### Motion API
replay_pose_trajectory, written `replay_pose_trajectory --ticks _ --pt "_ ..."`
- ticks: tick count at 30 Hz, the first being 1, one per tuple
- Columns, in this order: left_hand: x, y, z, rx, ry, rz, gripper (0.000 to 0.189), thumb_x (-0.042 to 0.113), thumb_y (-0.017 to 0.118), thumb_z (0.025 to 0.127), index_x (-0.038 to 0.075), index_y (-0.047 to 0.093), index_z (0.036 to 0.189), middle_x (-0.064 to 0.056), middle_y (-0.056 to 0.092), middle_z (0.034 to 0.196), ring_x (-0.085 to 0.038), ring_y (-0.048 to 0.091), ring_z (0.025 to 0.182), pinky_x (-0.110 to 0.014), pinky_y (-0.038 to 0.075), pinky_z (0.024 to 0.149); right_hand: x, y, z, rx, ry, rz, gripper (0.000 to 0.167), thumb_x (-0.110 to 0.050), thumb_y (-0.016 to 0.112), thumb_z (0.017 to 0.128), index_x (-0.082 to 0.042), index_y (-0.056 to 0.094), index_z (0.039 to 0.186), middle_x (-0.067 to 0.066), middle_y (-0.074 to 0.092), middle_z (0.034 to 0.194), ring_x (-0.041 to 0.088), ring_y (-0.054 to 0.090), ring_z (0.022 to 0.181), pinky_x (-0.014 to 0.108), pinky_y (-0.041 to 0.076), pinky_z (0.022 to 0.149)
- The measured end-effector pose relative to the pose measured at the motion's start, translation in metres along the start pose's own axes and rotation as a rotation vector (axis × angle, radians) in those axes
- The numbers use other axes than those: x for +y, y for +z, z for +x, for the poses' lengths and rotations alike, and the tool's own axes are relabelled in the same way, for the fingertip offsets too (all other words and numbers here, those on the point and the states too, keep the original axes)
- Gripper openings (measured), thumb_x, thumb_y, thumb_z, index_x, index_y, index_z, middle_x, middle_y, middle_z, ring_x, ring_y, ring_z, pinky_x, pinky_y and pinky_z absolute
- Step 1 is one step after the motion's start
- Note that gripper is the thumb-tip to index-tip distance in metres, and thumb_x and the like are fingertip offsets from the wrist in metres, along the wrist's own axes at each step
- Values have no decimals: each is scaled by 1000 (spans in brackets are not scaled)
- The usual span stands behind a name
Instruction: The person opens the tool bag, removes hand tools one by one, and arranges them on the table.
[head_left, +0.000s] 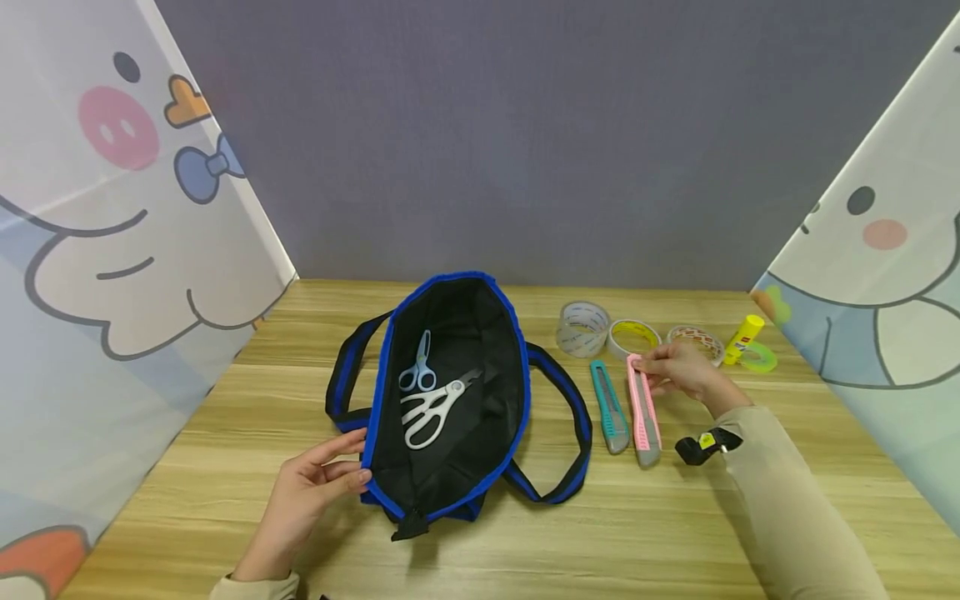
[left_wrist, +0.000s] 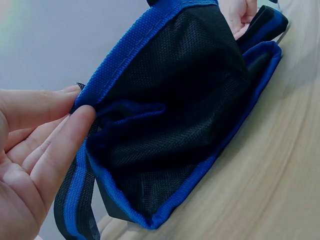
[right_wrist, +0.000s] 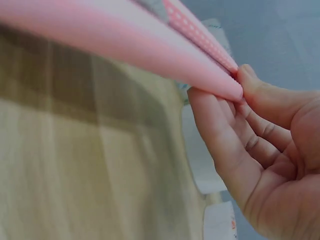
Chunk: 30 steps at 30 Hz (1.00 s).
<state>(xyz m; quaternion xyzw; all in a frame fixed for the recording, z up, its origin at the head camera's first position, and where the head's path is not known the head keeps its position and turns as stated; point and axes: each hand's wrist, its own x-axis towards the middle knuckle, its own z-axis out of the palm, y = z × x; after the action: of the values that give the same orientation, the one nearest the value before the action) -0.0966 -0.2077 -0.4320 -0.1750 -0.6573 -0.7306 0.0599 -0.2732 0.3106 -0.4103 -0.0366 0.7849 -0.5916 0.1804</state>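
Note:
A black bag [head_left: 487,400] with blue trim lies with its mouth open on the wooden table. My left hand [head_left: 315,492] pinches the bag's blue edge between thumb and fingers, as the left wrist view shows up close. Inside the bag lie blue-handled scissors [head_left: 418,367] and white-handled scissors [head_left: 435,408]. To the right of the bag, my right hand [head_left: 686,371] pinches the far end of a pink utility knife [head_left: 643,412]; in the right wrist view the knife [right_wrist: 150,50] is raised off the table. A teal utility knife [head_left: 611,408] lies just left of it.
Behind the knives stand a clear tape roll [head_left: 573,342], a yellow-cored tape roll [head_left: 617,337] and another roll [head_left: 697,333]. Further right are a yellow glue stick [head_left: 744,337] and a green tape roll [head_left: 763,360]. A grey panel [head_left: 525,142] closes off the table's back.

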Motion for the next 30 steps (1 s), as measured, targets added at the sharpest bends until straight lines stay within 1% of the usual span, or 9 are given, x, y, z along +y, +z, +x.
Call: replay_pose_trajectory --ticks 3,6,8,11,13,15,22,27,30 --pt "0 0 0 0 -2 3 47 -22 62 85 -2 65 128 1 71 114 -13 72 89 -29 61 69 4 -1 2 4 19 -18 14 -6 59 100 -4 71 92 1 64 76 10 64 65 28 61 63" --pt "0 1 0 4 -8 9 47 -21 62 85 -2 65 128 1 71 114 -13 72 89 -29 61 69 8 0 5 13 27 -35 13 -7 61 99 1 70 97 1 66 75 11 65 65 30 61 62" --pt "-1 1 0 8 -14 12 47 -21 62 85 -2 65 128 1 71 114 -13 72 89 -29 61 69 10 2 7 19 31 -58 19 -10 63 99 8 68 104 1 67 75 11 66 65 30 61 62" --pt "-1 0 0 13 -21 15 47 -21 63 85 -2 65 127 1 70 114 -14 72 89 -29 61 69 12 5 9 28 43 -95 34 -14 65 98 16 63 115 2 68 76 12 67 66 31 61 62" --pt "-1 0 0 16 -25 16 47 -21 63 85 -2 65 128 1 70 114 -14 72 89 -29 61 69 12 7 11 37 47 -125 39 -16 65 98 17 61 118 3 68 77 12 67 67 31 61 61" --pt "-1 0 0 17 -26 16 47 -21 63 85 -2 65 128 1 71 114 -14 72 89 -30 61 69 11 9 12 44 50 -152 40 -17 66 98 17 61 118 4 68 77 13 67 67 32 62 61" --pt "-1 1 0 16 -27 19 46 -21 63 85 -2 65 128 1 71 113 -13 72 89 -30 61 70 10 14 14 78 62 -246 35 -17 69 96 15 67 109 4 66 71 15 65 59 33 61 57" --pt "0 1 0 23 -34 21 47 -20 63 85 -2 65 128 1 71 112 -14 72 89 -30 61 70 11 15 16 100 64 -307 27 -19 71 94 8 69 92 3 63 65 13 63 56 31 60 53" --pt "0 1 0 21 -33 19 47 -20 63 85 -1 65 128 1 71 113 -14 72 89 -30 61 70 12 15 16 100 57 -316 25 -18 71 94 5 66 87 3 62 63 12 62 55 31 60 52"
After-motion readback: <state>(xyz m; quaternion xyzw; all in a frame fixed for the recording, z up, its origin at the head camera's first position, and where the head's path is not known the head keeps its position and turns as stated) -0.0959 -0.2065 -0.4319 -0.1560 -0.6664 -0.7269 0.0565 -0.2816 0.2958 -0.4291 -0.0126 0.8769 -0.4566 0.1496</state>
